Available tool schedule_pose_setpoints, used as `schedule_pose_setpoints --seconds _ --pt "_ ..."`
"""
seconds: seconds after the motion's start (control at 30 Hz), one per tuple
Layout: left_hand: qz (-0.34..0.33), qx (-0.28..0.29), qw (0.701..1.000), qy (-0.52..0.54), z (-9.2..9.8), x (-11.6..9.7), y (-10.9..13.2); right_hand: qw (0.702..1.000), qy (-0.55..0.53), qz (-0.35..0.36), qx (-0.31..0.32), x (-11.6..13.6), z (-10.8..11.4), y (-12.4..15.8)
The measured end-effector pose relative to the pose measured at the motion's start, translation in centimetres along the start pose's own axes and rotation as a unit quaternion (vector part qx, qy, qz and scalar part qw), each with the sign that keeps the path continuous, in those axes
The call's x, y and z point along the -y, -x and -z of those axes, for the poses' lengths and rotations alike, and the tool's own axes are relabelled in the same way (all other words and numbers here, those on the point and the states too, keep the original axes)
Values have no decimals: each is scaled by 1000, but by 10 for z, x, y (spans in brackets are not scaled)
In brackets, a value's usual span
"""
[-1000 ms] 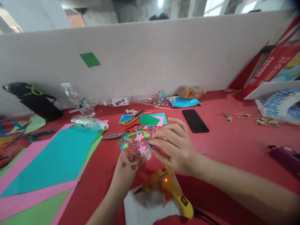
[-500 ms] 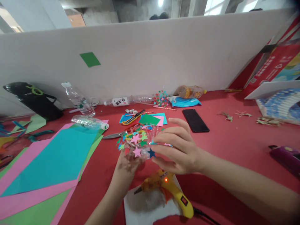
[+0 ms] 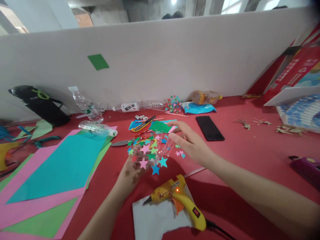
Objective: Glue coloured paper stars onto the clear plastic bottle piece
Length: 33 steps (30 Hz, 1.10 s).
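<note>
My left hand (image 3: 132, 170) is curled around the clear plastic piece (image 3: 153, 150) covered in paper stars, holding it above the red table (image 3: 240, 166), beyond the glue gun (image 3: 186, 201). My right hand (image 3: 192, 143), half open with fingers bent, is just beside it; I see nothing gripped there.

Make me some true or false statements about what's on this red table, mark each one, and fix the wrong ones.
1. The left hand holds the star-covered plastic. True.
2. The glue gun has a lit light. True.
3. The glue gun lies on the pink paper. False: it lies partly on a white sheet.
4. The black phone is right of the yellow cutter. True.
5. The right hand grips the black phone. False: it is beside the star-covered plastic.
</note>
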<state>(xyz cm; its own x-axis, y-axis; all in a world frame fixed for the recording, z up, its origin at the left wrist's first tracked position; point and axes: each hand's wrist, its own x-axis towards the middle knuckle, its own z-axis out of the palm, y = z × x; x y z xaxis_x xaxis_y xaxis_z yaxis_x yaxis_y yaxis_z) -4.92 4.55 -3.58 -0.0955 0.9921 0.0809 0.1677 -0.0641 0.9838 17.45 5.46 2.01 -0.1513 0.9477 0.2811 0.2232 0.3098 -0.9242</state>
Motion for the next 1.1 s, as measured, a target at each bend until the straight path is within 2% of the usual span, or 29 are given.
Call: schedule_pose_setpoints --seconds 0.07,0.1,0.17,0.33,0.67,0.87,1.1 --pt "12 16 1000 -2 3 5 -3 983 -99 -136 72 -4 -5 -2" --pt "18 25 1000 -3 5 7 -4 969 -138 -180 99 -5 -7 -2" --pt "25 33 999 -6 7 12 -6 950 -181 -223 126 -7 -12 -1" --pt "44 26 999 -12 13 14 -14 939 -204 -242 132 -6 -22 5" --pt "118 12 991 63 18 -9 -25 931 -206 -270 134 -19 -28 9" --pt "140 -4 982 125 21 -17 -24 937 -183 -263 141 -13 -22 7" --pt "126 3 986 113 21 -19 -21 962 -96 -207 149 -19 -10 4"
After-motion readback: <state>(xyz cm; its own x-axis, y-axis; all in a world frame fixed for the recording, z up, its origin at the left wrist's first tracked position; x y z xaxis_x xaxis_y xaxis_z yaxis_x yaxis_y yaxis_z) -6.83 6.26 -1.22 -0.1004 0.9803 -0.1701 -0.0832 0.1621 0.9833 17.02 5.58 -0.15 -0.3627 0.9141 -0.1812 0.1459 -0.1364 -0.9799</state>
